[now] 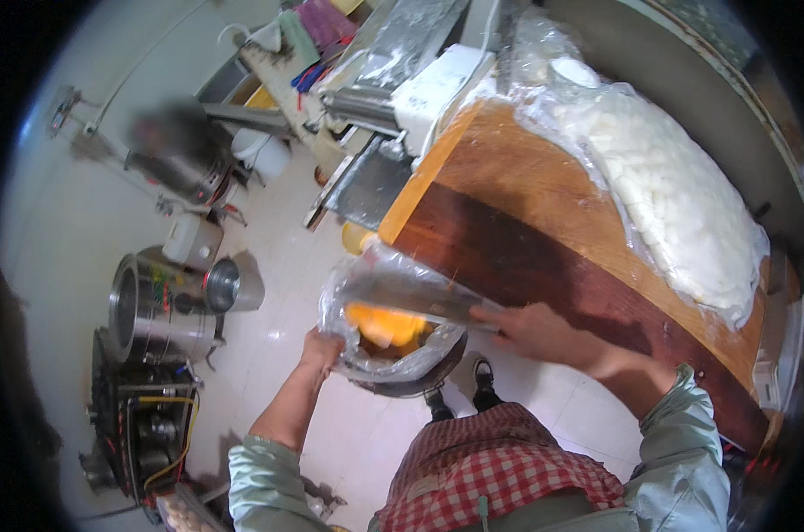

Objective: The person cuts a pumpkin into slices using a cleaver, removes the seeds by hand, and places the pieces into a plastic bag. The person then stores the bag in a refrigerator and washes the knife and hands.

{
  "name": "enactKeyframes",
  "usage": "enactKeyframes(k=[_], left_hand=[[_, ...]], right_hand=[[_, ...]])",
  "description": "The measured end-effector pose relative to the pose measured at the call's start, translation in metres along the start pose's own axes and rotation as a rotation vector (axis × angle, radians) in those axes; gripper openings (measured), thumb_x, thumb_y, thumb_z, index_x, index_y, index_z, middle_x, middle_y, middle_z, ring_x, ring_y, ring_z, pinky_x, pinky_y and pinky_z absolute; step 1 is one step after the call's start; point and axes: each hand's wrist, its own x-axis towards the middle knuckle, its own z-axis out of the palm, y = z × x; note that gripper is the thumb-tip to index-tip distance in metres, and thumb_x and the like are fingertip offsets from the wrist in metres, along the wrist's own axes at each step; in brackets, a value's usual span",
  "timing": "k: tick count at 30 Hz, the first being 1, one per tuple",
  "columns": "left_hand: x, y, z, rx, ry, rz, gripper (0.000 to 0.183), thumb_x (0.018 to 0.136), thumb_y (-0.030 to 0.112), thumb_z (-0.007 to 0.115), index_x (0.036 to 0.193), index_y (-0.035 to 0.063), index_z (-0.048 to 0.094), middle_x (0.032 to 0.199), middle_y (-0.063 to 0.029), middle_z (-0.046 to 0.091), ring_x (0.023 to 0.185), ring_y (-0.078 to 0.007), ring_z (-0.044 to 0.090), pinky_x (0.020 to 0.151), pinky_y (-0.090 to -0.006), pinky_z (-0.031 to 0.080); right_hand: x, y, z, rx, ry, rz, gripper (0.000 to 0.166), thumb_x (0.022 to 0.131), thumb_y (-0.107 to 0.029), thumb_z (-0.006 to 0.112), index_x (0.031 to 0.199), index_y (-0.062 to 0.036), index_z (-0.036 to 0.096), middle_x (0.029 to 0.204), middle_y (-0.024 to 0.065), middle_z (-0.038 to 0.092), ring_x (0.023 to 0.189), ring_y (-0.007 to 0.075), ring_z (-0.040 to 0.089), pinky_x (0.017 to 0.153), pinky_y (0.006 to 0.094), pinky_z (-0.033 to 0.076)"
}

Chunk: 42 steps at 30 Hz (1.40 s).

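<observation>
My left hand [323, 351] grips the plastic-lined rim of a round bin [435, 366] that stands on the floor before me. Clear plastic liner [341, 276] is folded over the bin's edge. My right hand [518, 331] is closed around the end of a wide metal blade [408, 289], probably a cleaver or dough knife, blurred by motion. The blade lies across above the bin's mouth and hides part of the inside. Below it shows a bright orange thing [385, 326], too blurred to name, with darker matter around it.
On the wooden worktable [541, 159] to my right, a large mound of white dough [668, 186] lies under plastic film. A floury roller machine [402, 93] adjoins its far end. Steel pots [166, 312], a gas stove frame [156, 432] and a white bucket [261, 154] stand at left.
</observation>
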Motion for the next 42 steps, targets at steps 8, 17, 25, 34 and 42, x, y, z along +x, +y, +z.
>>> enactKeyframes(k=[8, 17, 25, 34, 42], left_hand=[[0.012, -0.043, 0.018, -0.137, -0.022, 0.078, 0.036, 0.076, -0.004, 0.063, 0.112, -0.0044, 0.065, 0.09, -0.0095, 0.069, 0.075, -0.0209, 0.065, 0.063, -0.0359, 0.053], [0.0, -0.068, 0.025, -0.224, 0.04, 0.061, 0.039, 0.075, 0.0, 0.065, 0.114, -0.0028, 0.064, 0.089, -0.0098, 0.068, 0.066, -0.0199, 0.062, 0.052, -0.0348, 0.049], [-0.016, -0.036, 0.033, -0.191, 0.02, -0.009, 0.041, 0.072, -0.006, 0.065, 0.113, -0.0018, 0.065, 0.093, -0.0096, 0.069, 0.076, -0.0235, 0.066, 0.062, -0.0382, 0.053], [-0.01, -0.057, 0.036, -0.176, 0.036, 0.011, 0.046, 0.071, -0.007, 0.064, 0.116, -0.0041, 0.063, 0.098, -0.0126, 0.069, 0.081, -0.0263, 0.068, 0.066, -0.0369, 0.055], [-0.003, -0.084, 0.039, -0.267, 0.003, 0.031, 0.05, 0.075, -0.01, 0.064, 0.124, -0.0056, 0.059, 0.108, -0.0155, 0.069, 0.088, -0.0287, 0.069, 0.073, -0.0402, 0.057]], right_hand=[[0.021, 0.164, -0.117, -0.072, 0.62, 0.426, 0.033, 0.094, -0.02, 0.06, 0.124, -0.0068, 0.065, 0.088, 0.022, 0.071, 0.083, 0.0379, 0.07, 0.078, 0.0501, 0.056], [-0.013, 0.016, 0.008, 0.004, 0.078, 0.095, 0.052, 0.094, -0.022, 0.056, 0.145, -0.0207, 0.048, 0.093, 0.0206, 0.072, 0.079, 0.0385, 0.072, 0.075, 0.0487, 0.06], [-0.104, 0.145, -0.047, -0.035, 0.655, 0.619, 0.043, 0.093, -0.022, 0.061, 0.136, -0.0123, 0.059, 0.091, 0.0265, 0.069, 0.082, 0.0456, 0.067, 0.073, 0.0522, 0.053], [0.007, 0.045, -0.017, 0.016, 0.226, 0.339, 0.028, 0.089, -0.018, 0.052, 0.102, -0.001, 0.07, 0.094, 0.0239, 0.072, 0.078, 0.043, 0.071, 0.075, 0.0563, 0.056], [-0.13, -0.034, 0.029, 0.347, 0.54, 0.451, 0.052, 0.094, -0.018, 0.058, 0.145, -0.0121, 0.048, 0.073, 0.0246, 0.065, 0.067, 0.0408, 0.068, 0.065, 0.0504, 0.054]])
